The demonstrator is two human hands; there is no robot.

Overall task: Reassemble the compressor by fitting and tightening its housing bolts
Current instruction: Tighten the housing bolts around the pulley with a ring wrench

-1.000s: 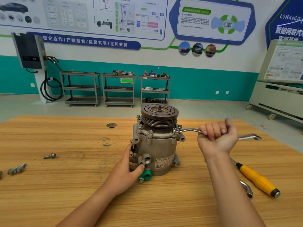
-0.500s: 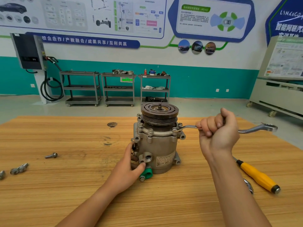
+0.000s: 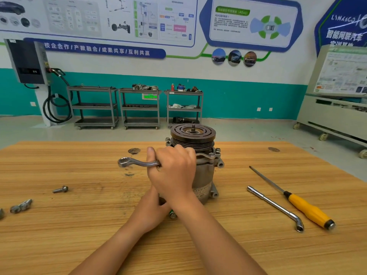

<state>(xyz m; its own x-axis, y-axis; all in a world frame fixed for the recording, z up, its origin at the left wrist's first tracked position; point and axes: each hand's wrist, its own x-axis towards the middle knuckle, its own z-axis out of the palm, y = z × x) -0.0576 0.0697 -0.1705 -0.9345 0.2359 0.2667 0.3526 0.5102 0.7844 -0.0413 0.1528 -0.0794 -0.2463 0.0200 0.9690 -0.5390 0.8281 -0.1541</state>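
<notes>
The grey compressor [image 3: 205, 175] stands upright on the wooden table [image 3: 79, 225], its grooved pulley [image 3: 192, 133] on top. My right hand [image 3: 172, 171] grips the shaft of a double ring spanner [image 3: 137, 163] in front of the housing. One spanner end sits on a housing bolt [image 3: 211, 154] at the right flange; the free ring end points left. My left hand [image 3: 151, 205] holds the compressor's lower left side, its fingers mostly hidden under my right wrist.
A loose bolt [image 3: 60, 189] and a small clump of bolts [image 3: 20, 206] lie at the left of the table. At the right lie an L-shaped socket wrench [image 3: 276, 207] and a yellow-handled screwdriver [image 3: 305, 207]. Shelving carts stand by the far wall.
My right hand has swung the spanner from the right of the compressor round its front to the left, pivoting on the flange bolt. My left hand has stayed on the base.
</notes>
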